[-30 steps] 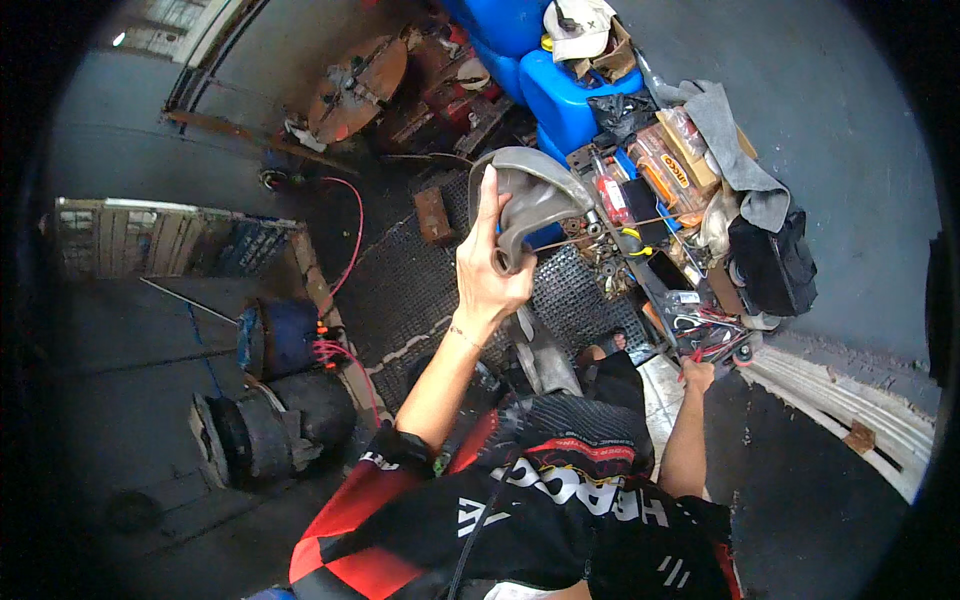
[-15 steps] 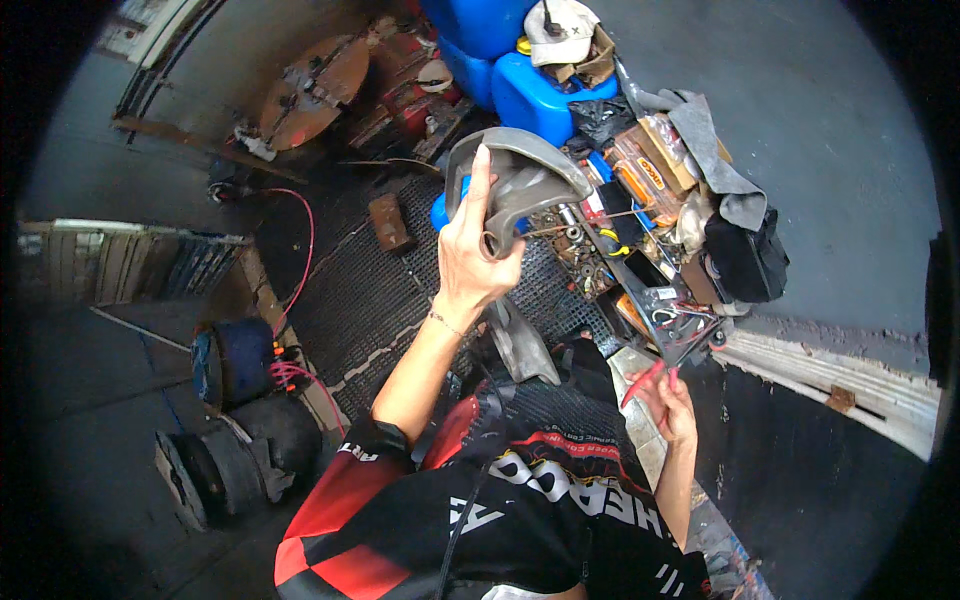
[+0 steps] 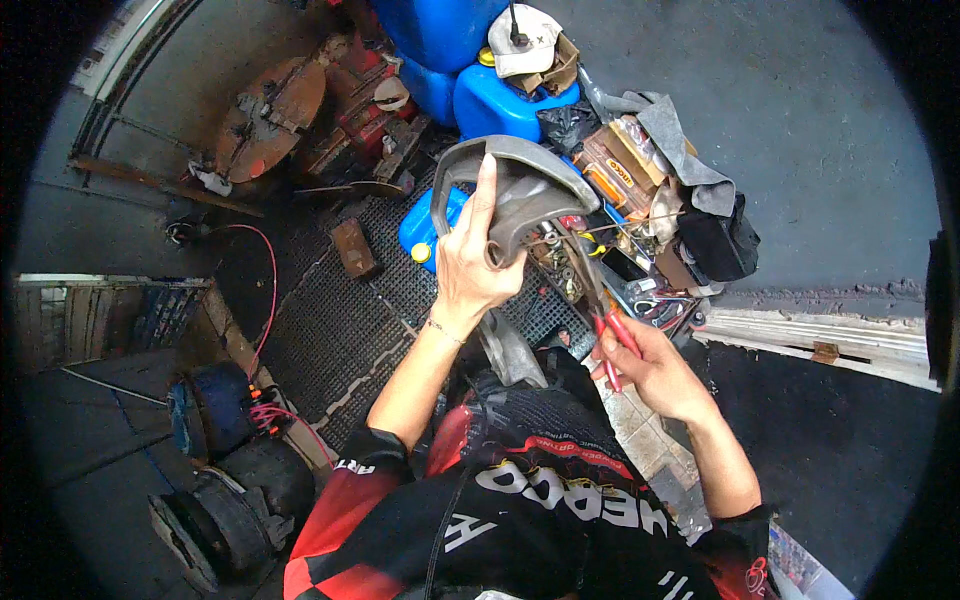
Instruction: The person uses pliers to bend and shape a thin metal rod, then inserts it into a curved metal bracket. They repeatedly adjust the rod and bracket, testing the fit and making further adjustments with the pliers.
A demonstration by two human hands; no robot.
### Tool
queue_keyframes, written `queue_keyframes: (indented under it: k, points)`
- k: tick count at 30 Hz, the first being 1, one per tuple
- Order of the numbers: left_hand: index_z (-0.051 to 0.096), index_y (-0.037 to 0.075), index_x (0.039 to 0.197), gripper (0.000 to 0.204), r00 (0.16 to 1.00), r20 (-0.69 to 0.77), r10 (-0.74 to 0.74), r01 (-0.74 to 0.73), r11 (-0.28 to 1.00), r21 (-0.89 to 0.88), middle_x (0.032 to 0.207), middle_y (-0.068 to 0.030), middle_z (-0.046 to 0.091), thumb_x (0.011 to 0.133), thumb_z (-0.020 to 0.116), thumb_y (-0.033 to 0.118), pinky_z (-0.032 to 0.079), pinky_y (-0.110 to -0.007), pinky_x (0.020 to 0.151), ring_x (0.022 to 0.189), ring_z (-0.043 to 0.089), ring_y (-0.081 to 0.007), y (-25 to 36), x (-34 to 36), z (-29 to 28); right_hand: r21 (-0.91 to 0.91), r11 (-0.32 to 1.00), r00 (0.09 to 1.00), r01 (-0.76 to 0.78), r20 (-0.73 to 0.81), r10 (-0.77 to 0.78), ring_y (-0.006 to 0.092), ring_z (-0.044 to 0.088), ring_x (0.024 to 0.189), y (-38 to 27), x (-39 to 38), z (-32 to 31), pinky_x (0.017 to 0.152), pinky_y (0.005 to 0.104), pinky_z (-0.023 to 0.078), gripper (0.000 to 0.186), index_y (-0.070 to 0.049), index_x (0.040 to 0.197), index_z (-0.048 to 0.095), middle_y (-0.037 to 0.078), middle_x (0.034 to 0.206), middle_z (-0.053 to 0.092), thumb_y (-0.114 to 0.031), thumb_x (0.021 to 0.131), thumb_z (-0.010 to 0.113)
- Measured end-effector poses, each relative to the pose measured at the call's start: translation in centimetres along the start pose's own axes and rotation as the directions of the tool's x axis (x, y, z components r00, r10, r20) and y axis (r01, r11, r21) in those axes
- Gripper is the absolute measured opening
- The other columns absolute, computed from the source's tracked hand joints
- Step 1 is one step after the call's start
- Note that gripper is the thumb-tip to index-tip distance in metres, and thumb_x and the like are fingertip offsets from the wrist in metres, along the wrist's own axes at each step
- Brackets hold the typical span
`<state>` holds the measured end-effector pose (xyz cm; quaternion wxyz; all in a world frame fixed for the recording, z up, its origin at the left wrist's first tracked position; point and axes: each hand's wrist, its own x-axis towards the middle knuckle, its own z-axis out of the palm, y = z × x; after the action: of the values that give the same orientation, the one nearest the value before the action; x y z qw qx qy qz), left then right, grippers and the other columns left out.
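My left hand (image 3: 472,275) grips a curved, hollow grey metal part (image 3: 535,180) and holds it up in front of me, the index finger stretched along its inner side. To its right, my right hand (image 3: 658,372) is closed round the red handles of long-nosed pliers (image 3: 620,330). The pliers' dark jaws point up toward the lower right end of the curved part; whether they touch it I cannot tell. Another grey metal piece (image 3: 512,352) shows below my left wrist, close to my lap.
Ahead stand blue plastic jugs (image 3: 495,105), with a white cap (image 3: 525,42) on top. Tools, boxes and hardware crowd a bench (image 3: 640,270) at right. A blue container (image 3: 425,230) and a rusty block (image 3: 354,248) sit on the black mat (image 3: 310,320). A red hose (image 3: 273,290) runs at left.
My right hand has come up and inward with the pliers, bringing their jaws close to the curved metal part. My left hand keeps its hold on that part, nearly unmoved. The view has shifted slightly.
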<state>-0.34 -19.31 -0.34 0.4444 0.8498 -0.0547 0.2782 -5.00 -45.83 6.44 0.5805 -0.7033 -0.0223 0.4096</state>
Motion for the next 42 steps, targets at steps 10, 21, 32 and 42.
queue_keyframes:
  k: [10,21,32,42]
  points:
    - [0.038,0.0,0.159,0.097,0.999,0.013,0.03,-0.03,1.0,0.005,0.144,-0.0292,0.059,0.067,0.068,0.0,0.055,-0.043,0.103,0.121,0.067,-0.0417,-1.2,-0.1,-0.9,-0.202,0.978,0.998,-0.046,-0.061,0.034,0.01,0.063,0.071,-2.2,1.1,2.1,0.06,0.0294,0.052,0.026,-0.002,0.109,0.057,0.001,0.084,0.058,-0.028,0.11,0.056]
    - [0.037,0.003,0.161,0.099,0.999,0.033,-0.025,0.026,0.999,-0.027,0.137,-0.0275,0.063,0.067,0.069,0.001,0.055,-0.042,0.101,0.119,0.068,-0.0421,-1.2,0.0,-1.1,-0.437,0.897,0.964,0.07,-0.202,-0.173,0.0194,0.058,0.071,-0.1,2.3,3.7,0.067,0.0401,0.047,0.027,0.0,0.108,0.06,0.009,0.076,0.054,-0.027,0.106,0.059]
    - [0.031,0.001,0.162,0.106,0.986,0.166,0.005,-0.002,1.0,-0.013,0.138,-0.0301,0.061,0.064,0.071,0.009,0.053,-0.045,0.106,0.124,0.064,-0.0433,-0.6,0.4,-1.6,-0.04,0.998,0.976,-0.039,-0.215,0.029,0.0115,0.053,0.078,0.7,2.8,2.8,0.07,0.0299,0.044,0.023,-0.006,0.109,0.051,-0.002,0.081,0.052,-0.025,0.104,0.063]
    - [-0.006,0.0,0.165,0.13,0.991,0.117,-0.058,0.078,0.982,-0.172,0.124,-0.0286,0.069,0.086,0.061,0.078,0.056,-0.041,0.09,0.107,0.072,-0.0386,-3.8,-2.0,-0.5,-0.103,0.992,0.994,-0.075,-0.086,0.066,0.0099,0.047,0.078,2.7,3.5,3.1,0.071,0.0309,0.042,0.027,-0.005,0.097,0.06,-0.003,0.08,0.051,-0.031,0.105,0.061]
